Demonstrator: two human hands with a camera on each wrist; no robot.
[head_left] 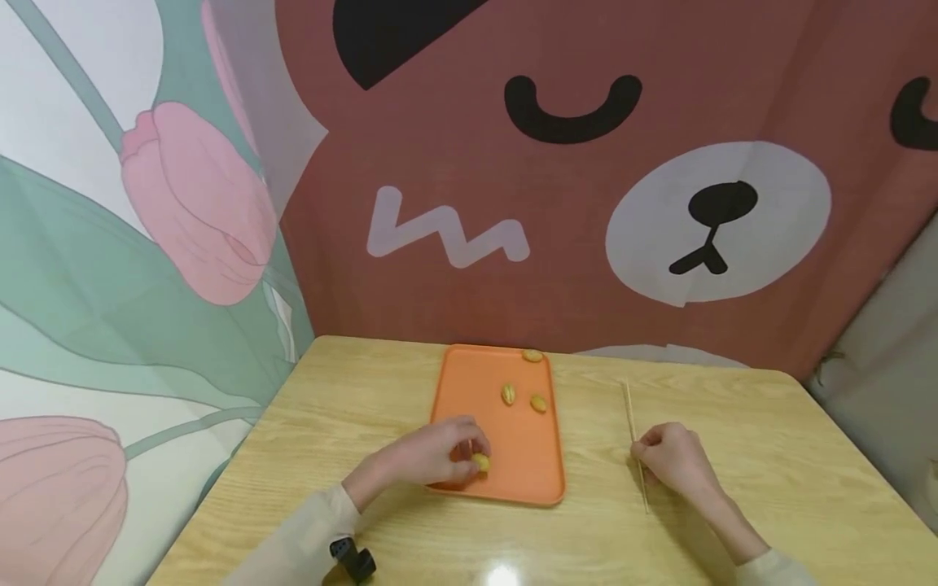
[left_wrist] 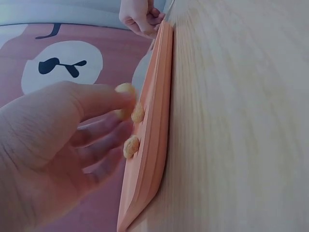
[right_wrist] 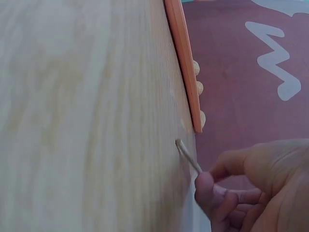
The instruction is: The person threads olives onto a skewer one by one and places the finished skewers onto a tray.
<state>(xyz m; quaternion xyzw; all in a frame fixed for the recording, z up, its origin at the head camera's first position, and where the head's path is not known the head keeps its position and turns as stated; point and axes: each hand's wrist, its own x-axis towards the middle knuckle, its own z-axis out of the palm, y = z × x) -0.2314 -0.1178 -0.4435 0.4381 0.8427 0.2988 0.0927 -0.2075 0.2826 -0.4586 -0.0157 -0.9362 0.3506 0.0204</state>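
Observation:
My left hand (head_left: 436, 452) pinches a small yellow oval, fruit-like piece (head_left: 480, 463) between thumb and fingers, low over the near left part of the orange tray (head_left: 523, 460). In the left wrist view the held piece (left_wrist: 125, 89) shows at the thumb tip. Three similar pieces sit on the tray: one with a groove (head_left: 509, 394), one near the right side (head_left: 538, 403), and one at the far right corner (head_left: 532, 356). My right hand (head_left: 680, 460) pinches a thin wooden skewer (head_left: 629, 407) right of the tray. The skewer's blunt end (right_wrist: 180, 143) shows in the right wrist view.
The tray stands on a light wooden table (head_left: 366, 382). A brown cloth with a bear face (head_left: 572, 244) hangs behind the table, and a tulip-patterned cloth (head_left: 198, 203) hangs at the left. A black device (head_left: 353, 560) is at the left sleeve.

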